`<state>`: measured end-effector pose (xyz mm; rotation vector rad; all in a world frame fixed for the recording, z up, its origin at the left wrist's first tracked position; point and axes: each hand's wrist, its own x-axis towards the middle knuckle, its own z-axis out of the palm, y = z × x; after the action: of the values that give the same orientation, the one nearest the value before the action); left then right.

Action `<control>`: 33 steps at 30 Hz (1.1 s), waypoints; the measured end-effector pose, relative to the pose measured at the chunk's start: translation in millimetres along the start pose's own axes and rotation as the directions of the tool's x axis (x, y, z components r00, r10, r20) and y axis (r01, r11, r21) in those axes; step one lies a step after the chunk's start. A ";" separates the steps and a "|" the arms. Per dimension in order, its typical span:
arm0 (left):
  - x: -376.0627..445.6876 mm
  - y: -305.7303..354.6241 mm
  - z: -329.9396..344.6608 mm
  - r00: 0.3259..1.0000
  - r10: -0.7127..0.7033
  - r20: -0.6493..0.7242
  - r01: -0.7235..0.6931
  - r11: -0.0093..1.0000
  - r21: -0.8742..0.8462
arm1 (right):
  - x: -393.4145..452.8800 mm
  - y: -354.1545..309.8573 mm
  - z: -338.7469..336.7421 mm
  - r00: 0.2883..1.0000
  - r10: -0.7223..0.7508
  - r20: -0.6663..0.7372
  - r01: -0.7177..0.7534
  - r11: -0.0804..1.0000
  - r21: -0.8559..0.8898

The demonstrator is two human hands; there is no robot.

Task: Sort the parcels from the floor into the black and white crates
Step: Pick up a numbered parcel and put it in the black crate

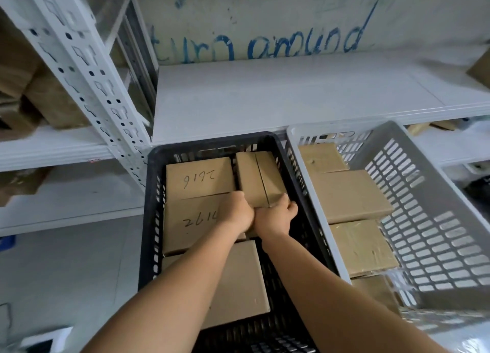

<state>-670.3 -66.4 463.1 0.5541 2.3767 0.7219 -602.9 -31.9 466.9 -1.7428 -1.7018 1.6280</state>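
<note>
The fingers of both hands curl around the near end of one parcel (pixel 261 179) and grip it: the left hand (pixel 236 211) holds its near left corner, the right hand (pixel 275 215) its near right corner, and the two hands touch each other at the wrists. This parcel is a plain brown cardboard box, longer than wide, with a flap seam running along its top and no writing that I can see. It is inside the black crate (pixel 152 220), in the far right part, and its far end is close to the far wall of the crate.

Left of it in the black crate lies a parcel marked 2616 (pixel 200 177), and nearer than that one a second marked parcel (pixel 191 222), partly hidden by the left forearm. A plain parcel (pixel 238 286) lies in the near part of the crate, under both forearms.

Just right of the black crate stands the white crate (pixel 429 220), tilted, with a row of brown parcels (pixel 350 196) along its left side. Behind the black crate is a white shelf (pixel 278 95), and on the wall over it blue writing (pixel 254 44) reads "turn around".
</note>
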 end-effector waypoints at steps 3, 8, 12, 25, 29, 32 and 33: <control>3.4 -1.4 -5.5 1.000 0.005 0.029 -0.004 1.000 -0.027 | -1.4 -10.0 0.5 0.999 0.036 0.022 -0.037 0.999 0.034; 5.2 -1.9 -7.0 0.998 0.035 0.045 -0.031 0.996 -0.088 | -6.8 -3.1 0.9 0.999 -0.036 0.002 0.036 0.997 0.063; 8.5 0.5 -1.0 0.997 0.065 0.040 -0.063 0.996 -0.060 | -5.5 -1.4 -4.4 1.000 0.013 0.016 -0.016 0.980 0.199; 19.1 4.2 -2.8 0.924 0.326 0.199 -0.382 0.786 0.485 | -0.9 7.4 -19.7 0.986 0.029 0.164 -0.031 0.999 0.010; 25.6 6.0 -5.6 0.904 0.330 0.272 -0.423 0.784 0.454 | 4.1 16.8 -25.5 0.982 0.113 0.150 -0.130 0.986 0.104; 27.5 7.2 -3.5 0.918 0.326 0.224 -0.391 0.838 0.381 | 8.6 21.0 -23.7 0.957 0.265 0.116 -0.287 0.922 0.260; 28.2 8.9 -2.8 0.927 0.315 0.204 -0.369 0.862 0.348 | 11.5 22.3 -20.8 0.947 0.299 0.117 -0.321 0.894 0.312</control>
<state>-691.0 -45.6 458.8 1.1800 2.3163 0.3400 -577.3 -18.9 451.4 -1.8744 -1.1255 1.9865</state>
